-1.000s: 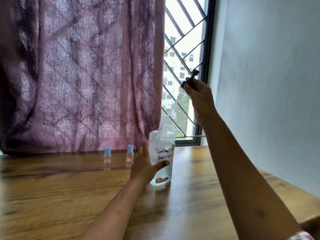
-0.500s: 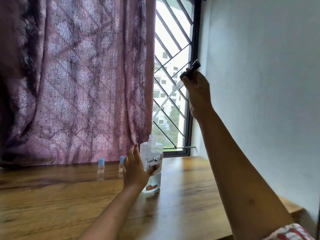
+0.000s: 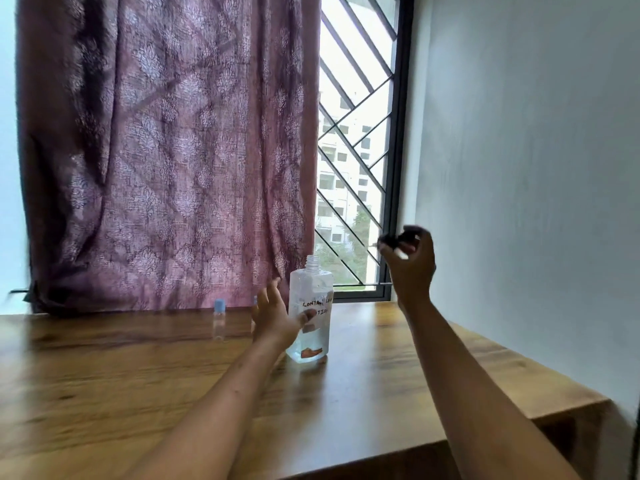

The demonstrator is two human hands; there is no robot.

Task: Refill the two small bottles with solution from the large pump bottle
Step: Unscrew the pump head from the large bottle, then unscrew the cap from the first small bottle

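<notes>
The large clear bottle (image 3: 311, 320) stands upright on the wooden table (image 3: 138, 382), its neck uncapped and a handwritten label on its front. My left hand (image 3: 273, 317) grips its left side, thumb across the label. My right hand (image 3: 410, 263) is raised to the right of the bottle and holds the black pump head (image 3: 398, 239), which is blurred. One small clear bottle with a blue cap (image 3: 219, 318) stands to the left. A second small bottle (image 3: 255, 301) is almost wholly hidden behind my left hand.
A patterned purple curtain (image 3: 166, 150) hangs behind the table. A barred window (image 3: 356, 150) is at the back right. A white wall (image 3: 526, 185) runs along the table's right side. The table's right edge (image 3: 568, 407) is near my right forearm.
My right hand has come down and to the right with the pump head, its tube now fully out of the bottle. My left hand stays on the bottle. The camera has tilted upward.
</notes>
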